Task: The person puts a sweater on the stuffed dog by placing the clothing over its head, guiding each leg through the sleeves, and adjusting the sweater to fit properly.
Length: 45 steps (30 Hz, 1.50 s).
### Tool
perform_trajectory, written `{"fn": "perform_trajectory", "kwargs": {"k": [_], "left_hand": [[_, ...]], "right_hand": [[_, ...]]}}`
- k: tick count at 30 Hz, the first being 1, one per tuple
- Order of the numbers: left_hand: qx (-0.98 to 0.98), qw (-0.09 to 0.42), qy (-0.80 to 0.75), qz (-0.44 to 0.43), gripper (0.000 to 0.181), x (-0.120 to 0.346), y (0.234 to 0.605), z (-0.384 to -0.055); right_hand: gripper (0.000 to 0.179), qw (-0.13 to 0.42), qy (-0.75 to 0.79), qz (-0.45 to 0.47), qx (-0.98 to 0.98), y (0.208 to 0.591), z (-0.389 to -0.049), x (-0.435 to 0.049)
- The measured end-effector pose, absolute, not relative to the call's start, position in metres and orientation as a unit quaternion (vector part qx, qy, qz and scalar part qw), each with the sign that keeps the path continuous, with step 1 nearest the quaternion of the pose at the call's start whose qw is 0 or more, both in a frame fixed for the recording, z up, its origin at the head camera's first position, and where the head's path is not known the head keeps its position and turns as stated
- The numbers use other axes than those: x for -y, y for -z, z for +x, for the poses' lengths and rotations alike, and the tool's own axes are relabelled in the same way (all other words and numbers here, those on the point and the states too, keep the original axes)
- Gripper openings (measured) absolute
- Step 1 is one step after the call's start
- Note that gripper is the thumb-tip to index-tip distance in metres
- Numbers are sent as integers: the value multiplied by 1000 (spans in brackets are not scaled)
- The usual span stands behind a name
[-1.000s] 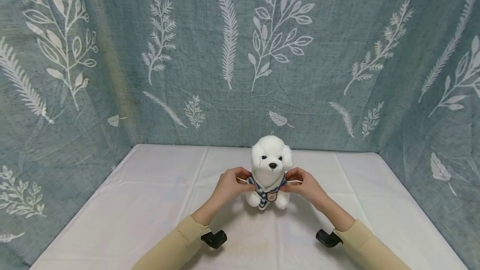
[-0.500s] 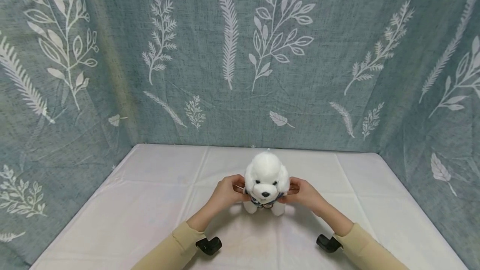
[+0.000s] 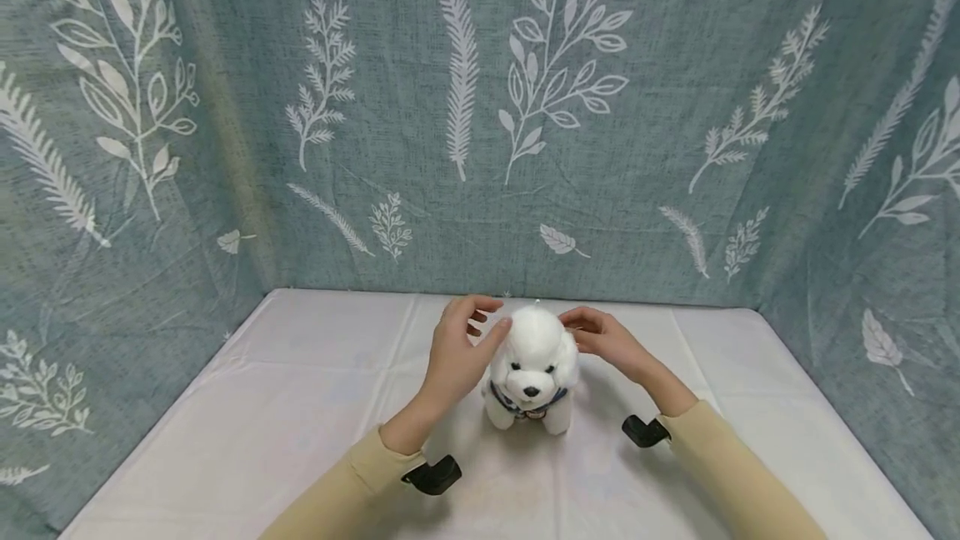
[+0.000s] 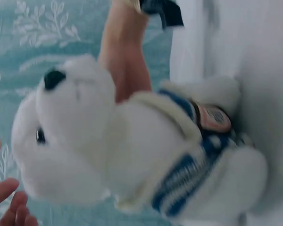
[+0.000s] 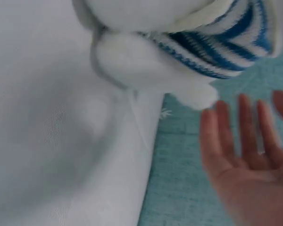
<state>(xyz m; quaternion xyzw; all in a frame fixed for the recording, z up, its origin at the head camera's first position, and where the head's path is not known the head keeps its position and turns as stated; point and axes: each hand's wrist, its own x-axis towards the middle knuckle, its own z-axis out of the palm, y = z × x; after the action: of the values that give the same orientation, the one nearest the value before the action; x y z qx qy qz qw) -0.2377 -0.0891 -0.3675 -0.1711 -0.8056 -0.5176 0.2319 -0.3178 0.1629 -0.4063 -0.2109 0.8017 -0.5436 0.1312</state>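
Note:
A white plush dog [image 3: 531,373] stands on its feet on the white table, facing me. It wears a blue-and-white striped knit garment [image 4: 186,176] with a small patch [image 4: 213,117] on the chest. My left hand [image 3: 461,352] is raised at the left side of its head, fingers loosely bent and thumb by the head. On the other side my right hand [image 3: 603,340] hovers behind the dog's ear; in the right wrist view its fingers [image 5: 247,127] spread apart, holding nothing.
The white-covered table [image 3: 315,407] runs back to a teal curtain [image 3: 405,107] with white leaf prints, which also hangs at both sides. A black wrist device [image 3: 433,475] sits under the left cuff, another black device [image 3: 645,432] under the right.
The dog tipped forward from sitting up to standing on its feet. Both hands have let go of its garment and risen beside its head.

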Motion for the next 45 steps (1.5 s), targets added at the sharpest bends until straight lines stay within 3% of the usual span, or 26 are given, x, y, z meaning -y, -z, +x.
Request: {"fn": "perform_trajectory", "kwargs": {"k": [7,16,24,31,45], "left_hand": [[841,248,452,-163,52,58,363,-230],[850,270,421,-167,50,52,362,-230],[846,216,457,-170,43,76,357,-239],[859,153,460,-162,40,105,348,-254],[856,103,479,-163,32,132,343,-287]], "right_hand": [[44,135,544,-279,-780,414,-332,-140],[41,111,504,-289,-806,421,-337,-134],[49,94,434,-263,-856,417,-335,-136],[35,56,415,-270,-867,421,-331,-140],[18,-47,362,-262,-893,426,-299,-140]]}}
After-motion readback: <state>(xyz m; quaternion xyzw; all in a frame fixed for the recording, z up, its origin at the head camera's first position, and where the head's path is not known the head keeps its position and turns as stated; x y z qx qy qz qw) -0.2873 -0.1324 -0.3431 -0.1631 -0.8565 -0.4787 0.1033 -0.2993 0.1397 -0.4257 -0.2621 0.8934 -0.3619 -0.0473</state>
